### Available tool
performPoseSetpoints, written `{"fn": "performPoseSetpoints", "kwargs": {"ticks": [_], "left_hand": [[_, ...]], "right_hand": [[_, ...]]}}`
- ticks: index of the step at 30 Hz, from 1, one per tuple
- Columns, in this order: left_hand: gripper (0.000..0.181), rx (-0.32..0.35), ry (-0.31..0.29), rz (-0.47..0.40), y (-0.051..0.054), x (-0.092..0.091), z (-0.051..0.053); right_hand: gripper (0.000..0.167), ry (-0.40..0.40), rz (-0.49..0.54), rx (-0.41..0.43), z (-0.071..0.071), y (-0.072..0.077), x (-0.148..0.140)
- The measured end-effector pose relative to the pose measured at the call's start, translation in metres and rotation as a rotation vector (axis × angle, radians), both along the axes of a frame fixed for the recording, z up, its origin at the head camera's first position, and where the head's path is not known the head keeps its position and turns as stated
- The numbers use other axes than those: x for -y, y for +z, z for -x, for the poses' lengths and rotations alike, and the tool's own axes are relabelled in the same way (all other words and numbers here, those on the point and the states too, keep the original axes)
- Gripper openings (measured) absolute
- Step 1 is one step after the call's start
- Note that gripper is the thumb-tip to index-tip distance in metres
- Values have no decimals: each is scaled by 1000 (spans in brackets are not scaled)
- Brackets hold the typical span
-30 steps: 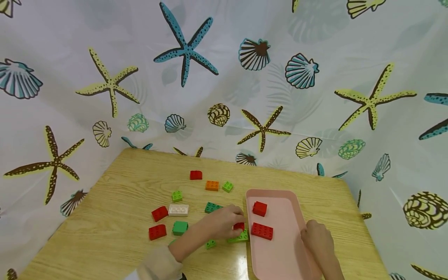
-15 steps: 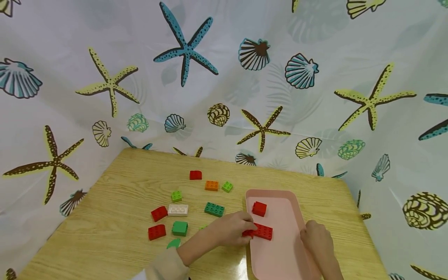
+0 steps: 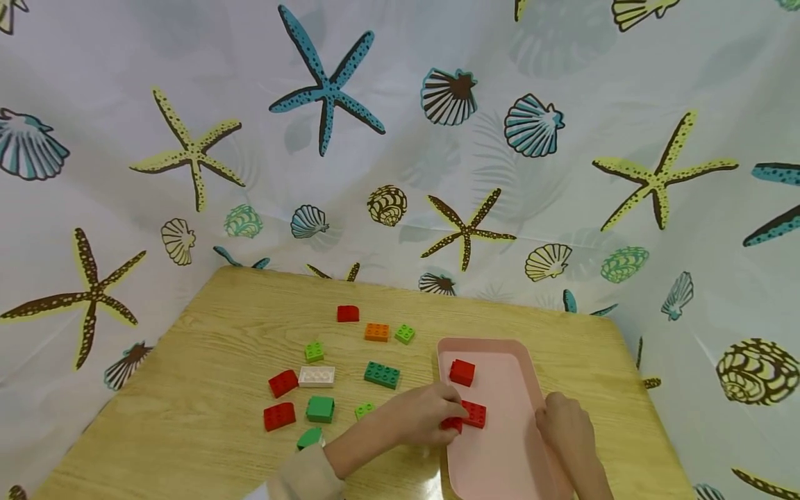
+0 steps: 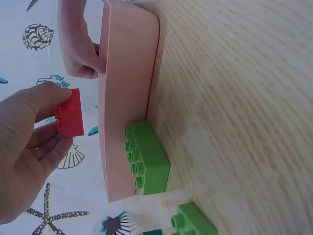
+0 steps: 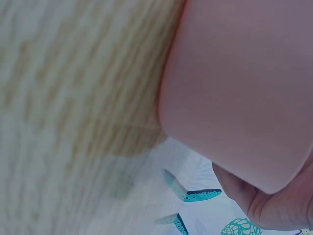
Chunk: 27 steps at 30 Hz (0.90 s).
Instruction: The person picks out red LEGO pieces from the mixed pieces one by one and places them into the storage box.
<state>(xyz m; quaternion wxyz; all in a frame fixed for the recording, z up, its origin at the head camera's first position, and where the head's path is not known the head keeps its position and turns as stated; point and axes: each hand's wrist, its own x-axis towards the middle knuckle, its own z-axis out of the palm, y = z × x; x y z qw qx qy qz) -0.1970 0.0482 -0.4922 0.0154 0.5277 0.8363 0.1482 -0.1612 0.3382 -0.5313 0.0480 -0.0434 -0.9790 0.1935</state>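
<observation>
My left hand [image 3: 428,417] pinches a small red brick [image 4: 72,115] between thumb and fingers, over the left rim of a pink tray [image 3: 509,389]. In the left wrist view the brick is held above the tray's wall, its studs turned toward the palm. My right hand [image 3: 567,430] grips the tray's right rim with curled fingers. Inside the tray sit a red brick [image 3: 462,373] near the back and a longer red brick [image 3: 476,414], partly hidden behind my left fingers. A long light green brick [image 4: 149,159] stands against the tray's outer wall, hidden by my left hand in the head view.
Left of the tray lie a dark green brick [image 3: 382,375], an orange brick [image 3: 377,332], a white brick [image 3: 317,376], a green brick [image 3: 321,410], red bricks [image 3: 279,416] and small light green bricks [image 3: 405,334]. A patterned curtain [image 3: 400,139] surrounds the wooden table [image 3: 250,305].
My left hand has moved right, carrying the red brick from beside the tray to over its left rim. My right hand stays on the opposite rim.
</observation>
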Motion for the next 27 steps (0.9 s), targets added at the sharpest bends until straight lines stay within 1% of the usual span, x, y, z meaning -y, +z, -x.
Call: {"fn": "performPoseSetpoints", "kwargs": {"ticks": [4,13,16,21,27], "left_hand": [[25,7,-11,4,-1,-2,-1],[26,29,-30,25,-4,-9,-6],[26,59,-30,35,-4,-12,-7],[26,89,-38,46,-5,-16,-9],[27,88,-66,76,-6,-21,-11]], "right_hand": [[30,3,-16,-6,1,1,-1],[28,2,-15,25,2,1,-1],[27,-1,-12,29,2,3,0],[28,-1,-12,41,2,4,0],[30,3,-22,37,1,5,0]]}}
